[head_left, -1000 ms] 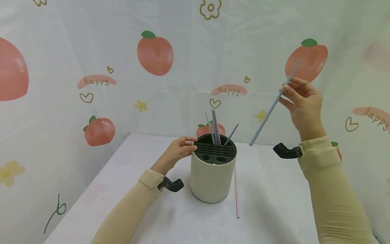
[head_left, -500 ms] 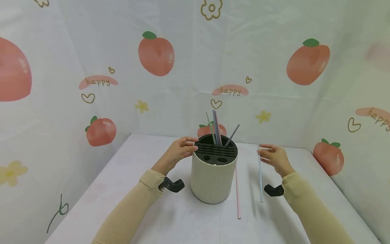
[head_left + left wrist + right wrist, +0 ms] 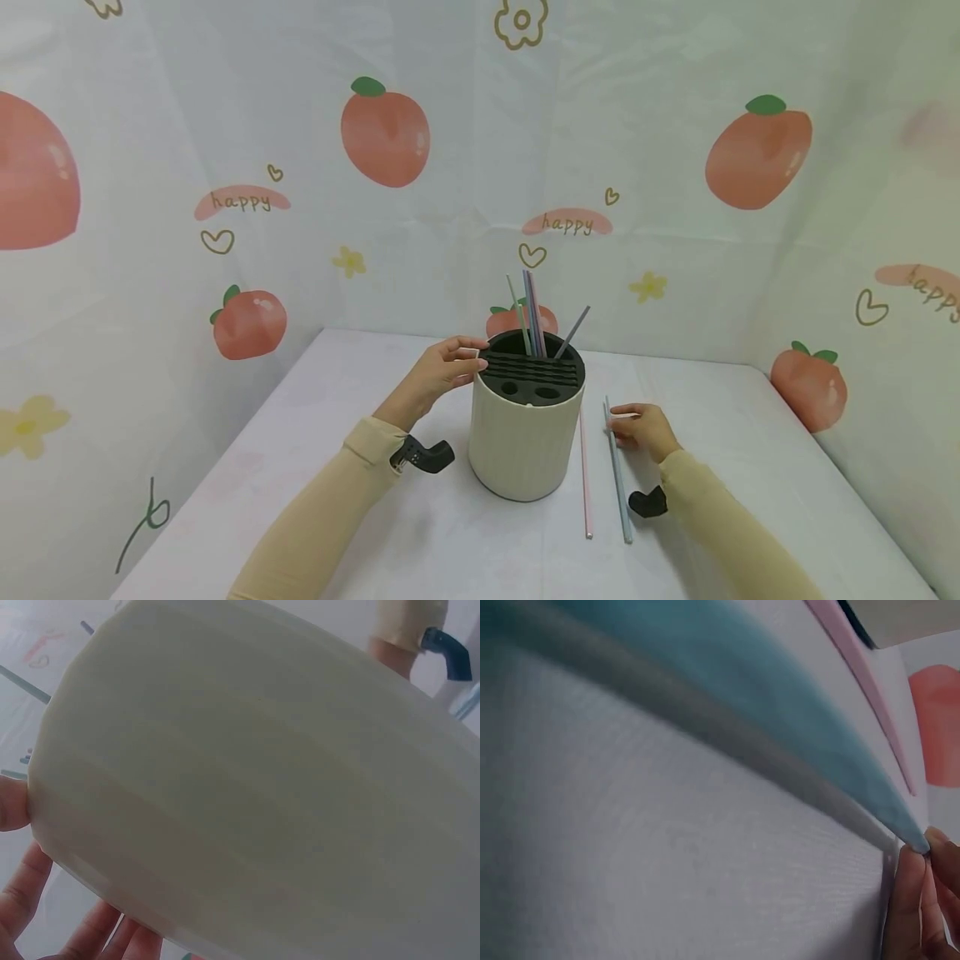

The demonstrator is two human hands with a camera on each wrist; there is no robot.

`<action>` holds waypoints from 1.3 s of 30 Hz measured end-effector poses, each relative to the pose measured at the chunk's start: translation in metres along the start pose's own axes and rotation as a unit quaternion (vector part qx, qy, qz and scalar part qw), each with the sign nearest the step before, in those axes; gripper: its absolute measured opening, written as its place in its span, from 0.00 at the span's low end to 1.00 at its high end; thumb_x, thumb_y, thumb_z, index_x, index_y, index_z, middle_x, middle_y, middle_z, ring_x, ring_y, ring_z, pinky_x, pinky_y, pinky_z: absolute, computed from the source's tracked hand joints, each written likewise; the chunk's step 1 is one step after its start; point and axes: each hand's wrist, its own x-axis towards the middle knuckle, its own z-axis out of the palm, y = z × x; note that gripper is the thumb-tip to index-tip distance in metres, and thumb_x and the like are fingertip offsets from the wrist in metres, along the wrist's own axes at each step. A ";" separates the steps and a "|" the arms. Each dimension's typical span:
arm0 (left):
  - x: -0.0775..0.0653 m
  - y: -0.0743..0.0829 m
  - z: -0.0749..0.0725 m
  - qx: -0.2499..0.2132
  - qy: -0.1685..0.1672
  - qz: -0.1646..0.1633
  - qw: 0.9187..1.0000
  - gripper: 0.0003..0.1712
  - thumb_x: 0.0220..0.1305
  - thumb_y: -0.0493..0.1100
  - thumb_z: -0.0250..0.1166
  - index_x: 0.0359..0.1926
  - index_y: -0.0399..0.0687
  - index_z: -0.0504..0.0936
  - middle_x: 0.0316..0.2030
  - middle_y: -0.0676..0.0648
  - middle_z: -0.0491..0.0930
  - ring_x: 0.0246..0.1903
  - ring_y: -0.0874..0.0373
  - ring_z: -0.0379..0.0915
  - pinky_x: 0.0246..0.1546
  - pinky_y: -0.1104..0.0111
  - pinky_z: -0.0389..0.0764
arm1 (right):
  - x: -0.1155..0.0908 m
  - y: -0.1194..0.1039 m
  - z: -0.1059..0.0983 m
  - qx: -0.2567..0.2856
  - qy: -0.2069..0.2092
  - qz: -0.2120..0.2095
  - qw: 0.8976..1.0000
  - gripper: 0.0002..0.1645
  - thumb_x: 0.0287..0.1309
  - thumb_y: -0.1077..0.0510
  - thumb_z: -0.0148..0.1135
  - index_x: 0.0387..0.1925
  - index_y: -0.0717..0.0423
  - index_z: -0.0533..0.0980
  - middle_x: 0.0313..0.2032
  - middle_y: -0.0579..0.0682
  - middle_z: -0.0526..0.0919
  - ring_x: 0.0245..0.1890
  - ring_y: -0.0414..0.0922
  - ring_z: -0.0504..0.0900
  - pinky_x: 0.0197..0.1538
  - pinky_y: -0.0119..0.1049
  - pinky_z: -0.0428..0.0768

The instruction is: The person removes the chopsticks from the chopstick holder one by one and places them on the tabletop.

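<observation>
A cream, round utensil holder point(image 3: 522, 450) stands upright on the table, its black top point(image 3: 531, 379) cut with slots and holes. My left hand point(image 3: 442, 367) rests at the holder's left rim, with thumb at the edge and fingers along the wall point(image 3: 225, 780) in the left wrist view. Right of the holder, my right hand point(image 3: 643, 429) pinches a light blue chopstick point(image 3: 618, 487) near its far end, low over the table. Thumb and fingertips at that end show in the right wrist view. A pink chopstick point(image 3: 586, 479) lies between the blue one and the holder.
Several pastel chopsticks point(image 3: 534, 317) stand in the holder's rear opening, and a purple-grey one point(image 3: 573, 330) leans right. The white table point(image 3: 720, 400) meets a fruit-print backdrop point(image 3: 420, 250) behind and at the sides.
My right hand has come down and left from high on the right, bringing the blue chopstick low beside the pink one. The left hand stays at the holder.
</observation>
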 end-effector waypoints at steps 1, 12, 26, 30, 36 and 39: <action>0.000 0.000 0.000 0.000 0.000 0.000 1.000 0.21 0.64 0.37 0.64 0.58 0.42 0.76 0.57 0.39 0.69 0.53 0.51 0.73 0.60 0.57 0.75 | 0.000 0.001 0.001 -0.002 0.003 0.003 1.000 0.25 0.56 0.69 0.65 0.54 0.79 0.70 0.25 0.47 0.83 0.22 0.36 0.80 0.27 0.28 0.83; 0.000 0.002 0.000 -0.001 0.000 -0.001 1.000 0.21 0.63 0.37 0.64 0.57 0.42 0.76 0.56 0.39 0.69 0.54 0.50 0.71 0.60 0.57 0.76 | 0.002 -0.002 0.007 -0.046 0.015 0.007 0.999 0.25 0.51 0.68 0.69 0.51 0.75 0.73 0.26 0.49 0.81 0.22 0.36 0.79 0.26 0.28 0.83; 0.001 0.001 0.000 0.004 -0.001 0.001 1.000 0.21 0.63 0.37 0.64 0.57 0.42 0.76 0.55 0.39 0.71 0.52 0.51 0.73 0.60 0.57 0.76 | 0.005 -0.002 0.008 -0.082 0.028 0.021 0.996 0.22 0.48 0.68 0.71 0.46 0.72 0.75 0.29 0.52 0.79 0.22 0.37 0.79 0.26 0.30 0.83; 0.000 0.002 0.000 0.002 -0.001 0.001 1.000 0.21 0.63 0.37 0.64 0.57 0.42 0.76 0.56 0.39 0.70 0.53 0.50 0.72 0.60 0.56 0.75 | 0.005 -0.003 0.008 -0.083 0.028 0.023 0.996 0.22 0.48 0.68 0.71 0.46 0.72 0.75 0.29 0.52 0.79 0.22 0.37 0.79 0.26 0.30 0.83; 0.000 0.002 0.000 0.005 -0.002 0.001 1.000 0.21 0.63 0.38 0.64 0.58 0.42 0.76 0.57 0.39 0.69 0.55 0.49 0.71 0.61 0.56 0.75 | 0.006 -0.002 0.008 -0.087 0.030 0.034 0.995 0.22 0.49 0.67 0.71 0.46 0.72 0.75 0.28 0.53 0.79 0.21 0.37 0.79 0.26 0.30 0.83; 0.000 0.001 0.000 0.004 -0.003 0.000 1.000 0.21 0.63 0.38 0.64 0.58 0.43 0.76 0.57 0.39 0.69 0.55 0.49 0.71 0.61 0.56 0.75 | 0.006 -0.002 0.008 -0.089 0.031 0.040 0.995 0.22 0.49 0.67 0.71 0.46 0.71 0.75 0.29 0.54 0.79 0.21 0.37 0.78 0.26 0.30 0.83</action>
